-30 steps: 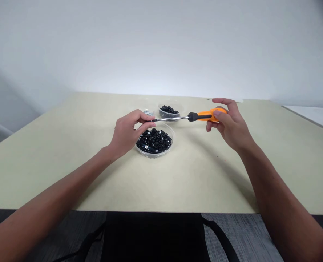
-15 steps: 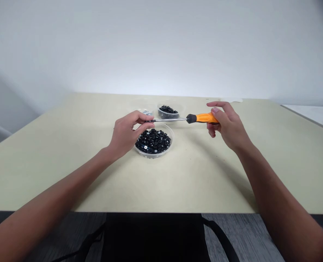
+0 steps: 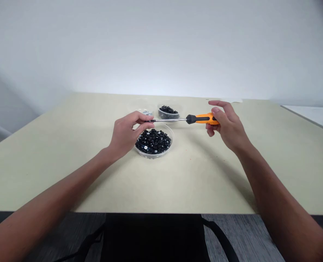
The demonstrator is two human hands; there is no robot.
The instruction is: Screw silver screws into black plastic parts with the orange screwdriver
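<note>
An orange-and-black screwdriver (image 3: 202, 119) lies level in the air above the table. My right hand (image 3: 229, 125) is closed on the end of its handle with thumb and fingers, the index finger stretched out above. At the other end, my left hand (image 3: 128, 131) is pinched shut at the dark tip of the shaft. Whatever small thing sits between those fingertips is hidden. Just below and behind the left fingers stands a clear round tub (image 3: 153, 156) full of small black parts (image 3: 156, 140), a few showing silvery centres.
Farther back are a clear tub (image 3: 169, 115) of smaller black pieces and another tub (image 3: 145, 110) with small silvery pieces, partly hidden by my left hand. A white wall (image 3: 161, 47) rises behind the pale table (image 3: 156, 185). Its front edge is near my body.
The screwdriver's handle has rotated about its axis, so a black strip now faces me. My right fingers have shifted slightly on it; my left hand has stayed nearly still.
</note>
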